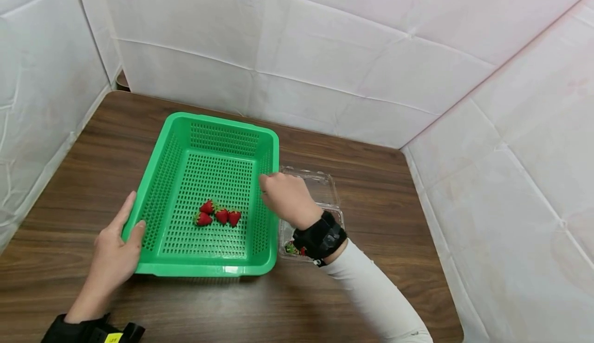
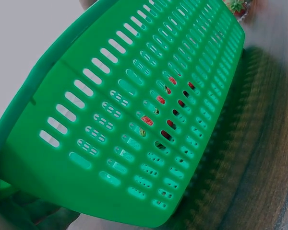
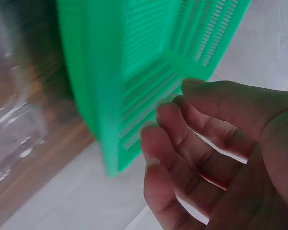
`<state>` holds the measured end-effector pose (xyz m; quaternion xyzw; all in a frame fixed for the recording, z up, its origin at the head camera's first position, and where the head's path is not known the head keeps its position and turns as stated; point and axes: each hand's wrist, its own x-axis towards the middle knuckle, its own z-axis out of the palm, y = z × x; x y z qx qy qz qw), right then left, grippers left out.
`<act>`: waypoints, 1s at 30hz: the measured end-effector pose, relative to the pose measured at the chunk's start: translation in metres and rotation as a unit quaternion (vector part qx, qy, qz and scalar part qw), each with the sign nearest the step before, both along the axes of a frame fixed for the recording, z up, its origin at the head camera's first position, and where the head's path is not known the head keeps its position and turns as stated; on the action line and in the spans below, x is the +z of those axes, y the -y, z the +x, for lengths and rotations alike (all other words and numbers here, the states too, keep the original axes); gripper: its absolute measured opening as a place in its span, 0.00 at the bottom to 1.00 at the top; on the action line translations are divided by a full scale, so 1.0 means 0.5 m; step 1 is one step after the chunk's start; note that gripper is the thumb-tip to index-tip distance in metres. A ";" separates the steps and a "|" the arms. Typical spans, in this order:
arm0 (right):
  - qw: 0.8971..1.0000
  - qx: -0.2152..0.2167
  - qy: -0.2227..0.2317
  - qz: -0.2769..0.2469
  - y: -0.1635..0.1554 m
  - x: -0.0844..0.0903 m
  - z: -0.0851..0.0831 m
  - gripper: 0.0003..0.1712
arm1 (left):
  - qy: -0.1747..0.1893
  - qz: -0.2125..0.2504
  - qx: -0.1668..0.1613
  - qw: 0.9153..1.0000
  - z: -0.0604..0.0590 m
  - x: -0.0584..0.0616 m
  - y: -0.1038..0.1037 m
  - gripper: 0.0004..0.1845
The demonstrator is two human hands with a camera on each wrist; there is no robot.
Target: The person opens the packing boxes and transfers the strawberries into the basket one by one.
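A green plastic basket (image 1: 209, 270) with slotted walls stands on the table. Several red strawberries (image 1: 221, 216) lie together on its floor; the left wrist view shows bits of red strawberry (image 2: 147, 120) through the slots. My left hand (image 1: 114, 252) grips the basket's left rim, thumb on the inner side. Over the basket's right rim is my right hand (image 1: 289, 197). Its fingers (image 3: 158, 143) are loosely bent in the right wrist view, with nothing seen between them. Partly hidden below that hand and wrist, a clear plastic clamshell box (image 1: 320, 187) lies with its lid open, strawberries (image 1: 292, 248) inside.
Dark wood-grain table (image 1: 380, 203) lies under everything. White sheeting (image 1: 325, 49) walls the table at the back and both sides. The clamshell box sits close against the basket's right side.
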<state>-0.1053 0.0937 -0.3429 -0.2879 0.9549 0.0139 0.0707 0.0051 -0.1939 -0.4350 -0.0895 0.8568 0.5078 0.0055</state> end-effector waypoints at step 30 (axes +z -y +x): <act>0.975 0.001 0.221 0.032 -0.170 -0.106 0.041 0.18 | 0.001 0.020 -0.002 1.000 -0.001 0.001 0.001 0.32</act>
